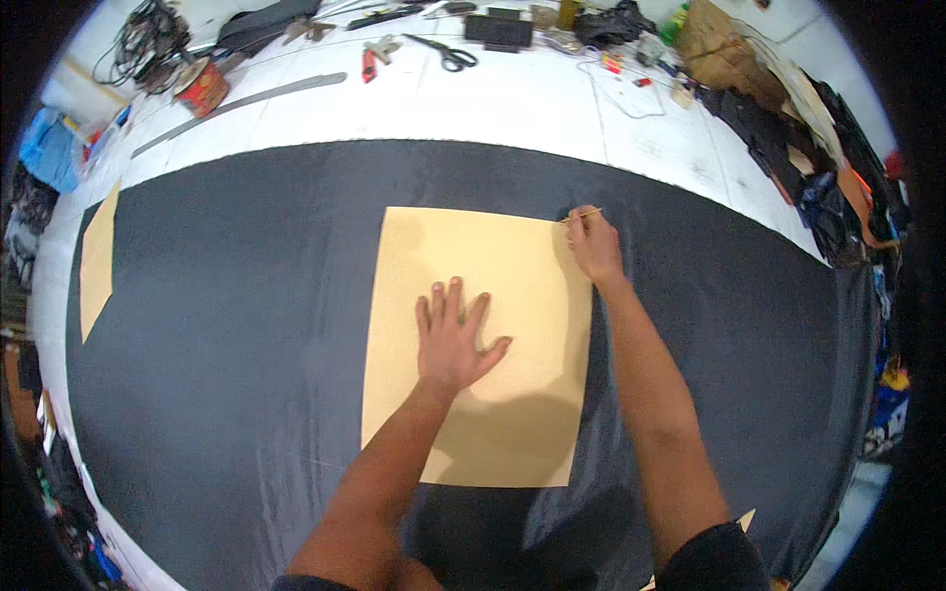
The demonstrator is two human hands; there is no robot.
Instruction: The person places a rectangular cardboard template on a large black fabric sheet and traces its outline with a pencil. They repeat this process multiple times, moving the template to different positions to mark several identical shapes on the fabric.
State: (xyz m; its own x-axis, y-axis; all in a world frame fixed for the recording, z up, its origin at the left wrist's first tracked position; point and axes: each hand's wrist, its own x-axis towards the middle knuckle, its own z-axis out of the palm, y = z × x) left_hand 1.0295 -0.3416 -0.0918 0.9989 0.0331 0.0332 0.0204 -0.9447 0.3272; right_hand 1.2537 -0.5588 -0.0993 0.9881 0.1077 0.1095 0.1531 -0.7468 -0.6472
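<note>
A yellow rectangular pattern sheet (498, 258), like thin card, lies flat on a large black sheet of material (236, 286). My left hand (455, 340) presses on the middle of the yellow sheet, open, palm down with fingers spread. At the sheet's far right corner my right hand (594, 244) is closed around a thin yellowish stick (587, 214), which looks like a slim marking tool; its exact kind is too small to tell. One end of the stick meets the yellow sheet's far edge. My right forearm runs over the black material beside the sheet.
Along the white table's (424, 108) far side lie black scissors (448, 54), a red cutter (369, 65), a long grey metal strip (241, 108) and a red can (201, 89). Another yellow piece (99, 264) lies at the far left. Dark scraps (754, 133) crowd the right.
</note>
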